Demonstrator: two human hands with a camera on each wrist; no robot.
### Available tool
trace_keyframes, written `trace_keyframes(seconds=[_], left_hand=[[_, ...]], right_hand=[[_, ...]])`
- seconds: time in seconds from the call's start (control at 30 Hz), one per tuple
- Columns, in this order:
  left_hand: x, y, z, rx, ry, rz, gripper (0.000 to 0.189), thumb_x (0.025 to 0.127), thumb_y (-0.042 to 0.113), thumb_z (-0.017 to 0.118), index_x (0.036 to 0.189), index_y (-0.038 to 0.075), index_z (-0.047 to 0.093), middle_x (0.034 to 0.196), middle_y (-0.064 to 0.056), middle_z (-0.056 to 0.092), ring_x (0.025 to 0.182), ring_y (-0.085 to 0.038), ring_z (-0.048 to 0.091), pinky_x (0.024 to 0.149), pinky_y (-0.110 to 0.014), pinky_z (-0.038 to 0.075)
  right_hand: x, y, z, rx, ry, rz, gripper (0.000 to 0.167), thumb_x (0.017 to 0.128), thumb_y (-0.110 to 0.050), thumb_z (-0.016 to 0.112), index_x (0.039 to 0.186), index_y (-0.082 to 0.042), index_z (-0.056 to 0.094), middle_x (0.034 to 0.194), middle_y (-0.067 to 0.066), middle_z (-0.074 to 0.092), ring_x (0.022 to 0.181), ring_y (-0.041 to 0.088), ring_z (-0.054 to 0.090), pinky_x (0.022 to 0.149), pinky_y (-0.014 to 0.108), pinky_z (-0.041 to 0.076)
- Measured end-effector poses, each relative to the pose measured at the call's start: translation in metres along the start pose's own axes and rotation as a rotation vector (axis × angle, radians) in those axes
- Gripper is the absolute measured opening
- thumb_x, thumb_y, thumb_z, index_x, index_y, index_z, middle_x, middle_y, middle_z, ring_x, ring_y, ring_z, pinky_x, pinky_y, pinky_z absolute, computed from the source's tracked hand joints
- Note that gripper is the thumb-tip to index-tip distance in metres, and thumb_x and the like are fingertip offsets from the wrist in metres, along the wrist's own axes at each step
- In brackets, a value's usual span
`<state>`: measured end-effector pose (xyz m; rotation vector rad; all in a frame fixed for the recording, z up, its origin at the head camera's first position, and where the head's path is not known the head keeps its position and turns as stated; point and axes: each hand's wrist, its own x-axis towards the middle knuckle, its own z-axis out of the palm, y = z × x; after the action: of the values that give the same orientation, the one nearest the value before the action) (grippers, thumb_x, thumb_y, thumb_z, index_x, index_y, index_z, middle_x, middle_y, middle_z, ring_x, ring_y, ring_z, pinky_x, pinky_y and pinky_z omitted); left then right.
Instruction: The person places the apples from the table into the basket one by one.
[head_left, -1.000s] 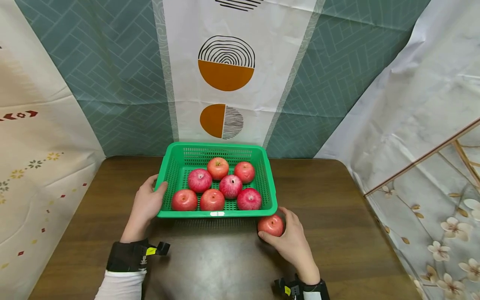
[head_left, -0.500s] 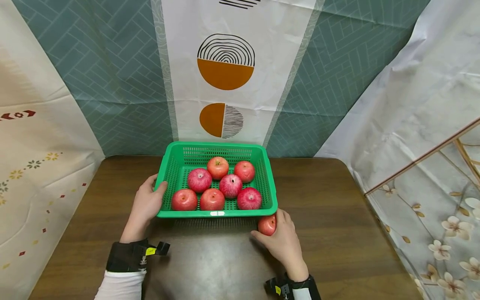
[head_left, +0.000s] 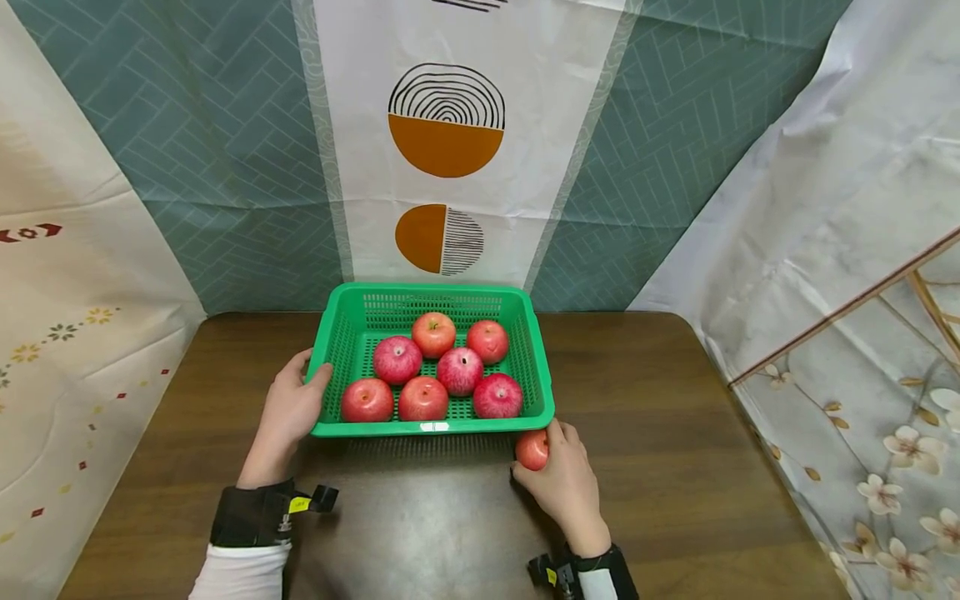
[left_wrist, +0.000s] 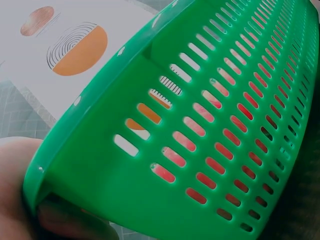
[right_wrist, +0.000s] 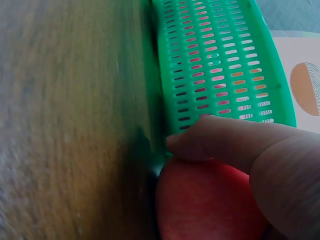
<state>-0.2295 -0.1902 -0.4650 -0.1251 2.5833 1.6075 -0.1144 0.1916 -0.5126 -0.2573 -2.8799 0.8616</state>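
A green plastic basket [head_left: 360,430] with slotted walls stands on the table and holds several red apples [head_left: 423,399], some of a deeper pink. My left hand [head_left: 291,404] grips its left rim, thumb on the inside. Outside the front right corner, one more red apple [head_left: 532,451] rests on the table, partly covered by the basket's rim and by my right hand [head_left: 566,483], which holds it from the right. In the right wrist view the thumb [right_wrist: 215,140] lies over this apple [right_wrist: 200,200], its tip close to the slotted wall [right_wrist: 215,70].
The brown wooden table [head_left: 637,467] backs onto a hanging cloth [head_left: 600,250] with grey-green panels and printed circles. Pale patterned cloths hang at the left [head_left: 97,367] and right [head_left: 855,267]. Both wrists wear black straps [head_left: 251,512].
My right hand has shifted a little to the left with its apple, which now sits further behind the basket's corner. The left hand and the basket stay in place.
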Motion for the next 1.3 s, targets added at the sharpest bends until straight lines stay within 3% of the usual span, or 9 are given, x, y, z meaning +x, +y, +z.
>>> trace_keyframes(seconds=[0.7,1.07,1.17,1.3], left_hand=[[0.000,-0.004,0.000,-0.007,-0.011,0.008,0.069,0.114,0.040,0.042,0.166,-0.002,0.029,0.141,-0.030,0.055,0.119,-0.042,0.057,0.085,-0.045,0.050],[0.002,-0.001,0.000,-0.022,-0.017,-0.005,0.069,0.114,0.040,0.041,0.168,-0.001,0.025,0.147,-0.031,0.050,0.128,-0.045,0.052,0.097,-0.059,0.046],[0.001,-0.003,-0.001,-0.017,-0.022,-0.004,0.070,0.114,0.039,0.041,0.167,-0.003,0.025,0.147,-0.032,0.050,0.127,-0.046,0.052,0.097,-0.059,0.047],[0.001,-0.006,0.001,-0.011,-0.031,-0.006,0.070,0.114,0.040,0.040,0.167,-0.004,0.025,0.146,-0.032,0.050,0.125,-0.045,0.052,0.094,-0.058,0.048]], right_hand=[[0.000,0.003,0.004,-0.016,0.026,0.006,0.069,0.073,-0.029,0.086,0.135,-0.009,0.064,0.127,0.021,0.061,0.106,0.039,0.061,0.068,0.053,0.057],[0.007,0.027,-0.021,0.118,0.057,0.138,0.064,0.080,-0.025,0.084,0.139,-0.015,0.061,0.126,0.021,0.060,0.100,0.038,0.066,0.077,0.054,0.058],[0.006,0.029,-0.030,0.166,0.107,0.163,0.064,0.081,-0.021,0.082,0.139,-0.015,0.059,0.125,0.019,0.060,0.101,0.037,0.064,0.076,0.049,0.056],[0.003,0.028,-0.041,0.235,0.238,0.162,0.062,0.079,-0.015,0.083,0.137,-0.016,0.061,0.126,0.017,0.061,0.102,0.036,0.062,0.076,0.046,0.053]])
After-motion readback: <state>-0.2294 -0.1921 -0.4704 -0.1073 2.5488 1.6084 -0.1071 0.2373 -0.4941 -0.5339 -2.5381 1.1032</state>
